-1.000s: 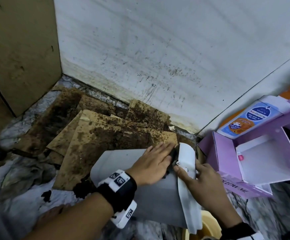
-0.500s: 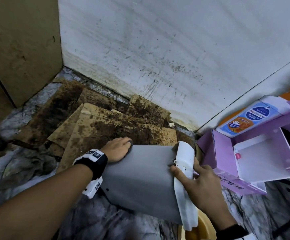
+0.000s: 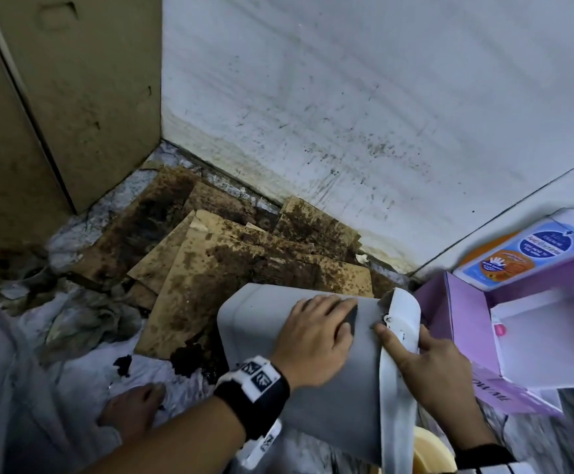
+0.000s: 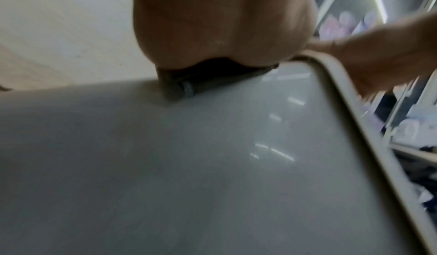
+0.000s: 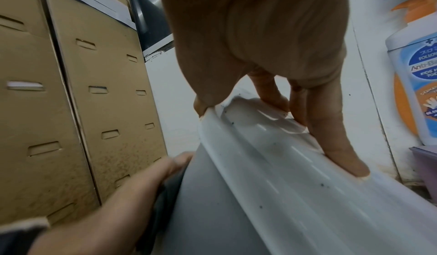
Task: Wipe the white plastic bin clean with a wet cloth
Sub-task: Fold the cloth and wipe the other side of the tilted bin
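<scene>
The white plastic bin point(image 3: 261, 323) lies on its side above the floor, its mouth turned to the right. My left hand point(image 3: 316, 333) lies flat on the bin's upper side and presses a dark cloth point(image 3: 353, 319) against it, close to the rim. In the left wrist view the cloth point(image 4: 189, 83) shows under the palm, on the glossy bin wall point(image 4: 165, 165). My right hand point(image 3: 429, 360) grips the bin's rim point(image 3: 403, 313). In the right wrist view its thumb sits outside the rim point(image 5: 272, 165) and its fingers point(image 5: 343, 161) lie inside.
Stained cardboard sheets point(image 3: 244, 268) cover the floor behind the bin, below a spattered white wall point(image 3: 347, 114). Brown cartons point(image 3: 56, 97) stand at the left. A purple box point(image 3: 518, 319) and a hand-wash bottle point(image 3: 531, 251) are at the right. A yellow container point(image 3: 429, 453) sits under the bin's mouth.
My left hand slid the cloth from near the rim out to the bin's base end, then back toward the rim. My right hand kept its hold on the rim.
</scene>
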